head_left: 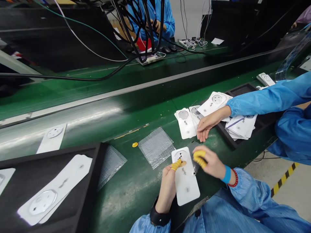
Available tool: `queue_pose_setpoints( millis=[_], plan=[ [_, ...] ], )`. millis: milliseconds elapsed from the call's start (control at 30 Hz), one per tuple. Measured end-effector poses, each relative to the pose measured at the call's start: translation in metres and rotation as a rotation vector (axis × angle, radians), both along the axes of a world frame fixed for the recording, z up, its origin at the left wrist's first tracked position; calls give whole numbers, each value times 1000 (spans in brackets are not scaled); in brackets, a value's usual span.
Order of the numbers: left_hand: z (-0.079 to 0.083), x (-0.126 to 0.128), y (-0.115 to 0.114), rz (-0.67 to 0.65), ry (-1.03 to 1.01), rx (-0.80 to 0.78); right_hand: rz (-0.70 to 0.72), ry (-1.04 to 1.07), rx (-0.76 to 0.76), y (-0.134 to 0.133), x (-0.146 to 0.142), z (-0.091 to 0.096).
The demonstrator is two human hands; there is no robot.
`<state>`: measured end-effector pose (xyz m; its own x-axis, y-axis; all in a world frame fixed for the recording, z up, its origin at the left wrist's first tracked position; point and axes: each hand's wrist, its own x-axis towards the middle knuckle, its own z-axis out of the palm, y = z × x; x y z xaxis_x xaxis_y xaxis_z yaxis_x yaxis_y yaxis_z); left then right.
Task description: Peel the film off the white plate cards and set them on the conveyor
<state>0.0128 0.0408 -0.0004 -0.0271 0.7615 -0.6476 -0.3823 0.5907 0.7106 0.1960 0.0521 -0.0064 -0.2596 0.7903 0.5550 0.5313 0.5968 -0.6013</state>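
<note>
Left hand (166, 189), black strap at the wrist: thumb and fingers (177, 165), capped in yellow finger cots, pinch the upper part of a white card (187, 189). The card lies flat on the green surface (126, 207), a round moulded recess near its top end. Right hand (211, 161), blue wristband and red bead bracelet: fingers (199, 158) curled, yellow cots at the card's upper right edge; cannot tell whether they grip it.

Bubble wrap sheet (155, 147) just beyond the card, small yellow disc (134, 144) beside it. Lower left, black tray (96, 161) holds longer white cards (54, 187), second bubble wrap sheet (111, 166) against its corner.

To the right, a co-worker's hand (206, 124), blue sleeve, rests against loose white cards (184, 123); more cards (240, 127) are piled in another black tray (224, 134). Beyond a metal rail (60, 119), a person in blue (150, 16) stands behind black cables (143, 29).
</note>
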Motion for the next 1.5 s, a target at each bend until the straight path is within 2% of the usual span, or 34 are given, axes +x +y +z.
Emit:
queue_pose_setpoints(
  millis=[67,133,233,333,500,633,867,1000,1100,1200,1367,1500],
  plan=[
    [2,-1,2,-5,-4,-16,-210,101,-20,14,19,-3],
    [3,-2,3,-5,-7,-29,-324,108,-36,31,34,-11],
    [2,-1,3,-8,-10,-40,-356,62,-84,50,46,-25],
    [1,-1,1,-9,-12,-43,-334,-5,-118,54,52,-29],
    [4,-1,1,-9,-23,-57,-300,-59,-139,39,68,-8],
    [6,0,2,-10,-33,-65,-350,-40,-119,38,82,8],
    [6,0,3,-16,-39,-60,-432,-68,-76,50,95,14],
    [9,-1,2,-26,-36,-65,-406,-157,-111,34,94,22],
    [11,-1,1,-36,-30,-76,-411,-230,-112,17,93,36],
    [12,-1,1,-37,-19,-74,-428,-268,-56,7,95,53],
    [10,-2,1,-54,-23,-61,-504,-186,112,1,99,82],
    [7,-1,0,-53,-23,-38,-578,-28,242,-5,79,91]
  ],
)
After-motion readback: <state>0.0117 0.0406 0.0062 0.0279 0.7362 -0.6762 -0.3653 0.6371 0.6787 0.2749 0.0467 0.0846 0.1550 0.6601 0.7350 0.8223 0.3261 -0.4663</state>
